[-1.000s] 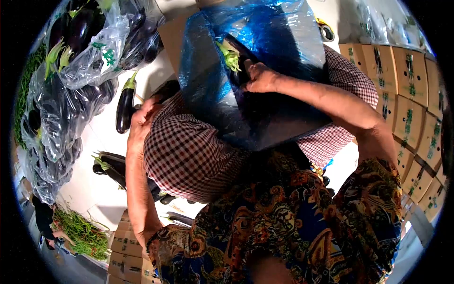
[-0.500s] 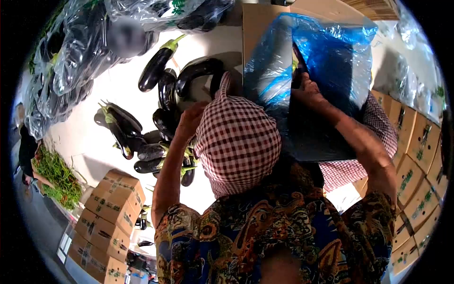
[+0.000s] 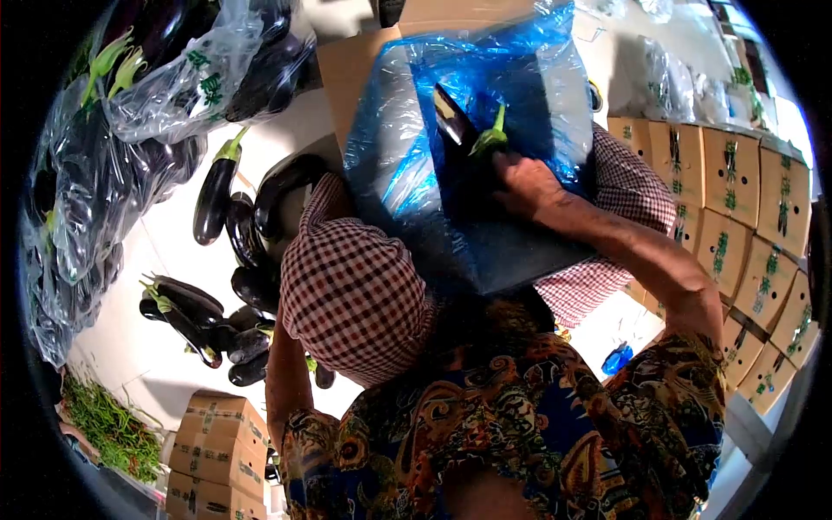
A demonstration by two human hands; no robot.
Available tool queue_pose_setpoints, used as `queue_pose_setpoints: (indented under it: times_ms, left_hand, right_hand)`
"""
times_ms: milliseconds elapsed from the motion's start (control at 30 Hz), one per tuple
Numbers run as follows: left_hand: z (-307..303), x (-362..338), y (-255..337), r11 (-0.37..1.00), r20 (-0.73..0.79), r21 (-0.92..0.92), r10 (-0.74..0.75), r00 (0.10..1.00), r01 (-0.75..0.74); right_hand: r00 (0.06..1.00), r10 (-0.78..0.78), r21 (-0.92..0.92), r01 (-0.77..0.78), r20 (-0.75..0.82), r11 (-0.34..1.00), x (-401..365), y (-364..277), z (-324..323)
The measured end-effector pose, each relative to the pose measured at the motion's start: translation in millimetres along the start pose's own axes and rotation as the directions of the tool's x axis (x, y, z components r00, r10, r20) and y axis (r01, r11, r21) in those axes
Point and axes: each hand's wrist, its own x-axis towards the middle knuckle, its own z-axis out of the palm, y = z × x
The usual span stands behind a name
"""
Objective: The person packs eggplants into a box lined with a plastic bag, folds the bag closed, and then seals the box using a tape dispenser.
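Observation:
My right hand (image 3: pixel 526 184) reaches into a cardboard box (image 3: pixel 347 74) lined with blue plastic film (image 3: pixel 555 82). Its fingers are curled over an eggplant with a green cap (image 3: pixel 491 141), whose body is mostly lost in dark shadow. Another dark eggplant (image 3: pixel 453 120) with a pale patch lies beside it, tilted against the lining. My left forearm (image 3: pixel 289 373) goes down behind my knee in checked trousers (image 3: pixel 355 295), which hides the left hand. Loose eggplants (image 3: pixel 214 195) lie on the pale floor nearest that side.
Clear plastic bags of eggplants (image 3: pixel 130 182) line the left. Closed cartons (image 3: pixel 217 442) are stacked at lower left, more cartons (image 3: pixel 732 173) at right. A heap of long green vegetables (image 3: pixel 108 429) lies at far left. A blue scrap (image 3: pixel 617 358) is on the floor.
The view has swung right, so things appear further left. My right hand has gone lower in the box, and two eggplants now show there. My left hand has dropped out of sight.

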Motion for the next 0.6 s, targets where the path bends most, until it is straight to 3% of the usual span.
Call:
queue_pose_setpoints:
  times_ms: [33, 67, 100, 133, 200, 300, 400, 433, 567, 600]
  left_hand:
    - [-0.3, 1.9, 1.7, 1.0, -0.003, 0.001, -0.002, 1.0, 0.002]
    - [-0.9, 4.2, 3.9, 1.0, -0.007, 0.007, -0.003, 1.0, 0.003]
    - [0.1, 6.6, 5.2, 1.0, -0.009, 0.012, -0.004, 1.0, 0.004]
    - [-0.8, 8.9, 6.7, 1.0, -0.009, 0.015, -0.005, 1.0, 0.005]
    - [-1.7, 11.7, 8.0, 1.0, -0.011, 0.021, -0.009, 1.0, 0.01]
    - [-2.0, 18.6, 14.8, 1.0, -0.014, 0.028, -0.013, 1.0, 0.014]
    - [-2.9, 25.2, 17.9, 1.0, -0.009, 0.025, -0.015, 1.0, 0.016]
    - [-3.0, 26.1, 18.2, 1.0, -0.01, 0.024, -0.015, 1.0, 0.015]
    - [-8.7, 23.6, 10.1, 1.0, -0.016, 0.017, -0.023, 1.0, 0.023]
    - [-9.5, 22.0, 8.3, 1.0, -0.019, 0.014, -0.026, 0.999, 0.027]
  right_hand:
    - [0.939, -0.19, -0.057, 0.181, -0.287, 0.982, 8.9, -2.9, 8.9]
    - [0.764, -0.365, -0.165, 0.329, -0.533, 0.93, 17.8, -5.1, 17.3]
    - [0.706, -0.506, -0.395, 0.336, -0.495, 0.855, 17.4, -13.9, 8.7]
    - [0.625, -0.541, -0.451, 0.316, -0.563, 0.835, 22.4, -21.0, 5.5]
    - [0.611, -0.591, -0.482, 0.359, -0.526, 0.799, 30.3, -28.5, -13.3]
    - [0.487, -0.807, -0.556, 0.589, -0.335, 0.586, 52.8, -25.8, -21.6]
    - [0.636, -0.771, -0.747, 0.494, -0.039, 0.445, 66.9, -27.3, 0.7]
    - [0.579, -0.8, -0.794, 0.407, -0.158, 0.451, 70.4, -31.5, 4.4]
    - [0.59, -0.786, -0.608, 0.56, -0.184, 0.563, 70.7, -33.4, -8.4]
    - [0.659, -0.746, -0.564, 0.58, -0.098, 0.587, 72.6, -28.2, -1.9]
